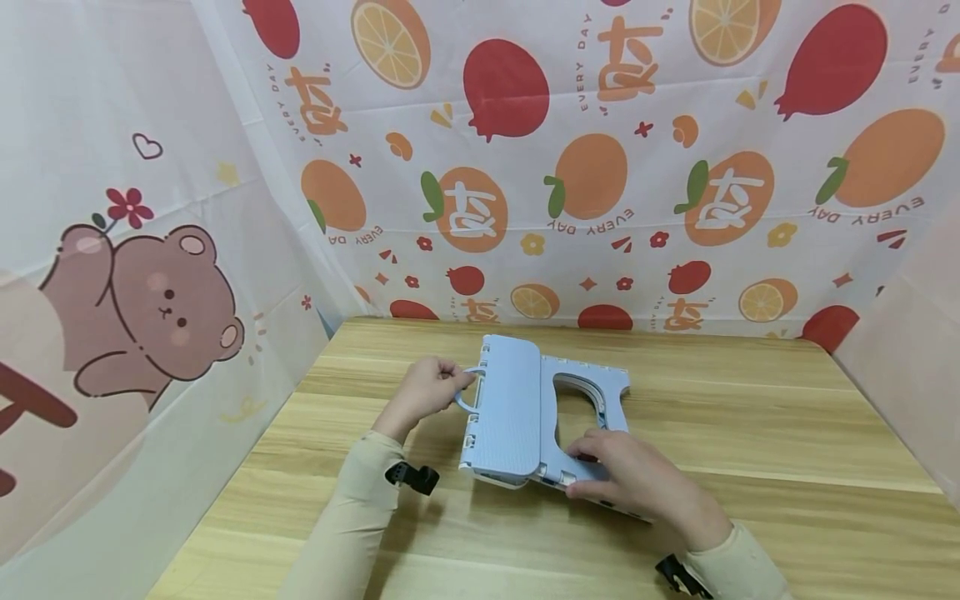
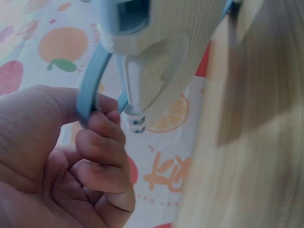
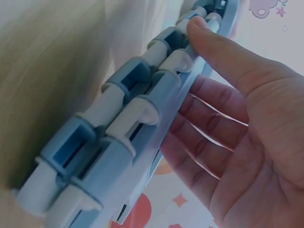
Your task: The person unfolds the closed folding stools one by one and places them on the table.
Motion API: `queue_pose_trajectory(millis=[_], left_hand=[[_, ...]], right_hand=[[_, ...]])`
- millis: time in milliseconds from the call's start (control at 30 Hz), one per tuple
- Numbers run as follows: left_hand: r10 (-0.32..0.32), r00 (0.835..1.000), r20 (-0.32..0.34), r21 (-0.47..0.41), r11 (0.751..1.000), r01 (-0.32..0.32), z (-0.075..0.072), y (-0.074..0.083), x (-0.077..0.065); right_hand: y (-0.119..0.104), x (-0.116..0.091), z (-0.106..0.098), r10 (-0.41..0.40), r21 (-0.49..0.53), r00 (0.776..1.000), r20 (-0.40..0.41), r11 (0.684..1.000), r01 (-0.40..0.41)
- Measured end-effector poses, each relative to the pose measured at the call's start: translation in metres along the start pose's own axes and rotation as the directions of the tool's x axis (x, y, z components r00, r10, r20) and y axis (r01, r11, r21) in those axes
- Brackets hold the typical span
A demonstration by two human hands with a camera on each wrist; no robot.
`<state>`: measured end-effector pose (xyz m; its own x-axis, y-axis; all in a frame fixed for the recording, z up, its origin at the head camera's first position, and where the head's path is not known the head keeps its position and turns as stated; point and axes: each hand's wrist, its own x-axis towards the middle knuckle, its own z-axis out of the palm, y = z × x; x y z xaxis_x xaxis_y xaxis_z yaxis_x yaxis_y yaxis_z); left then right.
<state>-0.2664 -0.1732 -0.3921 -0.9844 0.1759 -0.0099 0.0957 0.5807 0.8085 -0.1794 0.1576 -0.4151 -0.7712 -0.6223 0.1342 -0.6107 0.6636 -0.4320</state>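
Observation:
A light blue and white plastic folding step stool [image 1: 510,408] lies partly folded on the table. Its ribbed top panel is on the left, and a leg panel [image 1: 617,408] with a large rounded opening spreads to the right. My left hand [image 1: 423,393] pinches the thin blue carry handle [image 2: 88,88] between thumb and fingers, the other fingers curled below. On the near right side, my right hand [image 1: 637,475] holds the leg panel's edge. Its thumb [image 3: 213,40] rests on the row of blue and white hinges [image 3: 133,114], with the fingers across the panel's face.
The stool is on a wood-grain table [image 1: 750,433]. Behind it hangs a white cloth [image 1: 660,92] printed with fruit, and at the left a cloth with a bear [image 1: 176,300]. A black strap [image 1: 412,477] is around the left wrist, another [image 1: 681,577] around the right.

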Motion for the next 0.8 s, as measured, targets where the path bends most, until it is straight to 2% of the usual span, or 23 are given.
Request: queue_pose_trajectory(millis=[167, 500, 633, 800], left_hand=[[0.013, 0.998, -0.062, -0.074, 0.997, -0.017, -0.005, 0.010, -0.002], [-0.044, 0.990, -0.136, -0.223, 0.975, 0.013, -0.013, 0.034, -0.008], [-0.060, 0.986, -0.153, -0.255, 0.967, 0.019, -0.016, 0.040, -0.012], [-0.045, 0.985, -0.165, -0.295, 0.956, -0.006, -0.018, 0.047, -0.016]], right_hand=[[-0.002, 0.001, -0.002, -0.018, -0.012, 0.999, -0.027, 1.000, 0.017], [-0.008, 0.001, 0.002, -0.100, -0.022, 0.987, -0.129, 0.995, 0.098], [-0.011, 0.003, 0.005, -0.129, 0.017, 0.979, -0.156, 0.991, 0.133], [-0.013, 0.003, 0.007, -0.140, 0.081, 0.977, -0.160, 0.985, 0.154]])
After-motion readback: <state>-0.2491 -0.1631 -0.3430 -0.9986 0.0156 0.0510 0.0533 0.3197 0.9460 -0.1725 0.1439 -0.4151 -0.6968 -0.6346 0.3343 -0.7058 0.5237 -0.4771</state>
